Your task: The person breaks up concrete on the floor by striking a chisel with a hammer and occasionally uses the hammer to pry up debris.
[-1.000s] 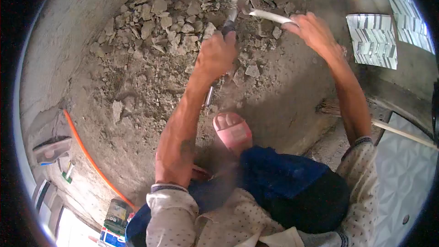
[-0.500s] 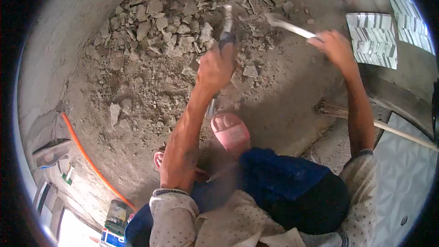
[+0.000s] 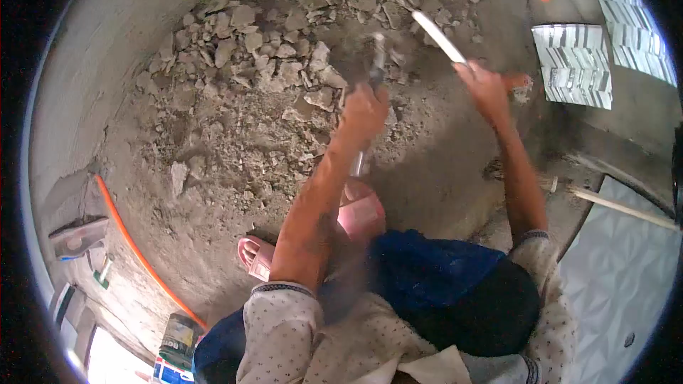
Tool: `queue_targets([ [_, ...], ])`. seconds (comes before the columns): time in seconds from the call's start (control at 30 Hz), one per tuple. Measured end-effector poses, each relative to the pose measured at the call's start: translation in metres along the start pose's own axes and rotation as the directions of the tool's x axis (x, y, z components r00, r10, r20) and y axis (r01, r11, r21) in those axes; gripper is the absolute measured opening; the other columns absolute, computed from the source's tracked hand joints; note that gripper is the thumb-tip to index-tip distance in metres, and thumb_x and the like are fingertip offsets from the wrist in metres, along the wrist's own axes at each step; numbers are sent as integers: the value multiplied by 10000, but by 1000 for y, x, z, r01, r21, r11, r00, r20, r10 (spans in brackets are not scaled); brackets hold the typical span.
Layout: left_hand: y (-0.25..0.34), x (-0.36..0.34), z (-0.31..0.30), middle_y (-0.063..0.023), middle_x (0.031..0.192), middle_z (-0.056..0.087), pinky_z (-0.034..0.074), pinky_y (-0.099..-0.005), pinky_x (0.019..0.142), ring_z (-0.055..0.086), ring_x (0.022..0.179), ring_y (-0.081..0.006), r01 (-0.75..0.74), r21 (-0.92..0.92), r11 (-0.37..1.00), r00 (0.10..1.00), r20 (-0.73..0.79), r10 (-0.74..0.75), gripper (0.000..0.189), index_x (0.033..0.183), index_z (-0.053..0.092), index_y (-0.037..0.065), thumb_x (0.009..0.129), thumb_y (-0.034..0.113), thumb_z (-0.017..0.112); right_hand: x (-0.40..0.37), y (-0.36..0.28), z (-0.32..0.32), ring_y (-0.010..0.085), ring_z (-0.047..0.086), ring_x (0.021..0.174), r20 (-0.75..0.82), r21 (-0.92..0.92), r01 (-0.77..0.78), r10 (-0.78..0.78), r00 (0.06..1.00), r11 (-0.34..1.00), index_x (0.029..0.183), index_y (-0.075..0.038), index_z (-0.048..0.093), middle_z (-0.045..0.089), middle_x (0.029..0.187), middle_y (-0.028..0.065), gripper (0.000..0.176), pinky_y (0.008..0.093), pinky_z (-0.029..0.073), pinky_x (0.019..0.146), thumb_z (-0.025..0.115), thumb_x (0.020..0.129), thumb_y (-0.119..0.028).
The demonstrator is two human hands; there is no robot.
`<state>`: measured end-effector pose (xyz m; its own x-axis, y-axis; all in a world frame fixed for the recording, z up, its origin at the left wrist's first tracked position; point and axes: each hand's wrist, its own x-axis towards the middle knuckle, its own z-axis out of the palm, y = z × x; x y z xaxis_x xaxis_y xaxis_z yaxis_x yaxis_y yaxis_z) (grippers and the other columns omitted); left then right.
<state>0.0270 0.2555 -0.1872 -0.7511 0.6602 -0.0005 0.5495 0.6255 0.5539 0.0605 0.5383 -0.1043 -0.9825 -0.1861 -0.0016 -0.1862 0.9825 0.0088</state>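
My left hand [image 3: 364,108] is closed around a chisel [image 3: 378,53] with a dark grip, whose bright metal end reaches over the rubble; a shiny metal part also shows below the fist. My right hand [image 3: 485,92] grips the pale handle of a hammer [image 3: 440,37], which slants up and left over the floor. Its head is blurred. Broken grey chunks [image 3: 284,71] of mortar lie heaped beyond and left of my hands. Close by the right hand shows a small orange piece [image 3: 517,82].
Patterned mosaic tiles [image 3: 575,64] rest at the right. Below them lie a stick-handled brush [image 3: 601,200] and a large pale panel [image 3: 619,277]. An orange hose [image 3: 139,245], a trowel [image 3: 80,238] and a can [image 3: 181,336] are at left. My pink sandals [image 3: 359,213] stand on the dusty floor.
My left hand has shifted right and slightly down with the chisel. My right hand has come left, the hammer's handle now tilting more steeply. The orange piece beside it has come into view.
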Motion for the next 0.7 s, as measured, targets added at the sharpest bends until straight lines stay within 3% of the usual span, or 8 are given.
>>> queue_targets([
  [0.07,5,-17,1,-242,795,565,452,-487,635,581,702,-408,233,-308,922,963,208,-174,262,904,544,-61,822,182,491,-12,8,-9,342,593,701,99,39,-167,162,982,985,1039,-79,577,587,750,165,393,422,455,629,522,879,-434],
  [0.13,7,-35,-9,-249,828,584,456,-475,658,592,741,-394,392,-454,800,886,420,-196,303,904,561,-61,830,226,495,-12,2,-38,287,582,680,350,150,-554,480,804,819,1005,-65,605,557,723,170,322,381,435,593,567,877,-358],
  [0.2,6,-48,-27,-257,882,604,459,-470,695,603,799,-384,465,-500,731,800,590,-105,363,923,580,-57,845,287,494,-10,-17,-39,310,586,690,307,283,-562,482,821,777,970,-35,605,562,724,189,359,378,430,605,550,883,-379],
  [0.3,-6,-57,-56,-234,893,616,460,-473,712,613,864,-347,305,-436,847,839,543,-23,514,993,582,-29,879,461,479,-8,-47,-10,380,594,703,106,311,-481,473,875,820,911,-12,585,584,736,224,476,427,452,651,469,900,-474],
  [0.37,-37,-58,-37,-224,898,616,473,-439,688,622,840,-310,558,-398,728,747,624,-230,518,993,585,-24,871,472,496,0,-77,-4,382,597,724,247,336,-582,528,813,740,957,-17,593,598,758,220,474,431,456,667,468,901,-471],
  [0.5,-71,-61,-63,-235,891,605,446,-465,733,569,858,-418,393,-271,879,915,210,-344,371,992,620,58,907,385,466,-16,-98,-6,393,601,721,476,373,-681,501,723,630,1010,-11,583,612,767,221,470,459,465,663,477,902,-456],
  [0.63,-89,-61,-85,-172,723,572,448,-449,601,560,664,-375,217,-240,946,969,-64,-238,292,937,607,56,912,313,469,-51,-111,11,387,550,600,285,391,-464,375,882,795,887,-3,590,542,646,230,325,426,424,551,563,891,-327],
  [0.7,-75,-58,-101,-215,825,574,442,-472,662,552,735,-416,476,-257,841,879,104,-465,305,971,595,42,910,319,484,-56,-121,7,381,547,590,396,385,-540,395,829,748,894,-11,592,541,650,227,282,424,418,533,574,887,-292],
])
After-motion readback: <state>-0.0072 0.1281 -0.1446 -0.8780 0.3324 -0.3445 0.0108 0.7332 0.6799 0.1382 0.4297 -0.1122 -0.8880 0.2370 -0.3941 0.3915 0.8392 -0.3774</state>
